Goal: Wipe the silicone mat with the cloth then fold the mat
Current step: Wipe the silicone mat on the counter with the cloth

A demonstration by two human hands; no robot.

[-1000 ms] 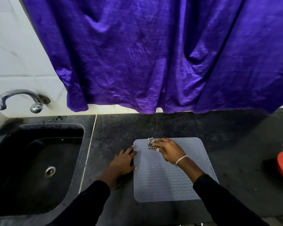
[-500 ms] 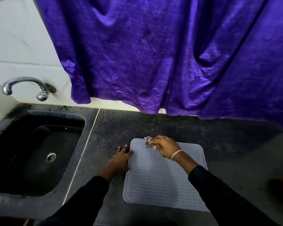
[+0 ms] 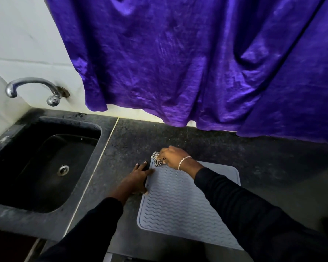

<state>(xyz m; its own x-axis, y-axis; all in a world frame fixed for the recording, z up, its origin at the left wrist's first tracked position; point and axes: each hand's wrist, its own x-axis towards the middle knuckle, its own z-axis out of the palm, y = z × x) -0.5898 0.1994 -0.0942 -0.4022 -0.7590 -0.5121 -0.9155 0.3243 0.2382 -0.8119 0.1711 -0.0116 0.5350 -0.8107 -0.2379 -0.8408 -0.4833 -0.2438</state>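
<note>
One grey, wavy-ribbed silicone mat (image 3: 180, 208) flat on bench (image 3: 133, 140); left hand (image 3: 135, 181) fingers straight on its edge, right hand (image 3: 174, 156) fingers curled round checked cloth (image 3: 157, 161) at its corner.

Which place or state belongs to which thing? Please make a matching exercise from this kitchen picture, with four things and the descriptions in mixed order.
Things:
1. checked cloth
2. silicone mat
3. left hand
4. tap

Descriptions:
a. sticks out over the sink
b. lies flat on the dark counter
c. gripped by the right hand at the mat's far left corner
d. rests at the mat's left edge, fingers straight

Pairs: 1-c, 2-b, 3-d, 4-a
</note>
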